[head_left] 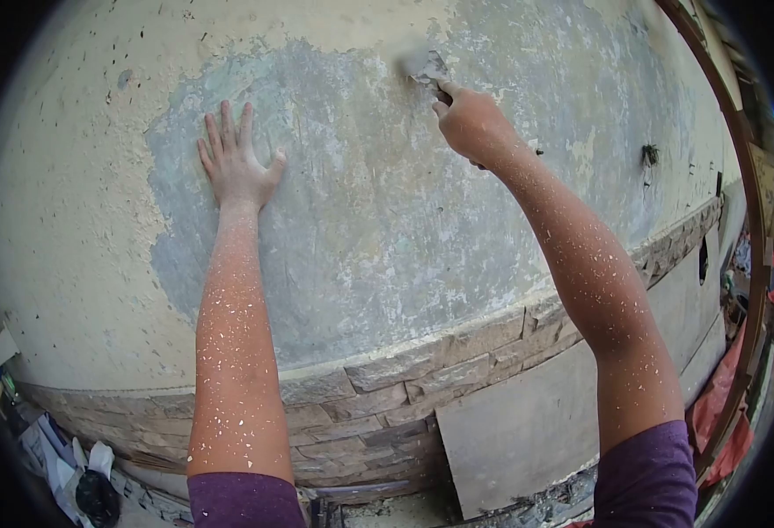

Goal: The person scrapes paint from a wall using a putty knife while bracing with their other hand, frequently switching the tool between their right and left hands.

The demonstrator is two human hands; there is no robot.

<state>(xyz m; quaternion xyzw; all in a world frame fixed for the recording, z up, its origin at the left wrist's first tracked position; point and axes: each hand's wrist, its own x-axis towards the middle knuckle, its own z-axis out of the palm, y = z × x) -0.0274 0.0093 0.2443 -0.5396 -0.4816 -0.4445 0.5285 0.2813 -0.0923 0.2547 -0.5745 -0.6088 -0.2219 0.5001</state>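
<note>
My left hand lies flat against the wall with its fingers spread, dusted pale, over a stripped grey-green patch. Higher up and to the right, my right hand is closed around the handle of a scraper. The scraper's blade is at the upper edge of the bare patch, beside cream paint that still coats the wall; part of the blade is blurred. White paint flakes speckle both forearms.
Below the patch runs a stone-brick band, with a grey board leaning against it. Bags and clutter lie at lower left. A brown post and a red sheet stand at right. A dark tuft sticks out of the wall.
</note>
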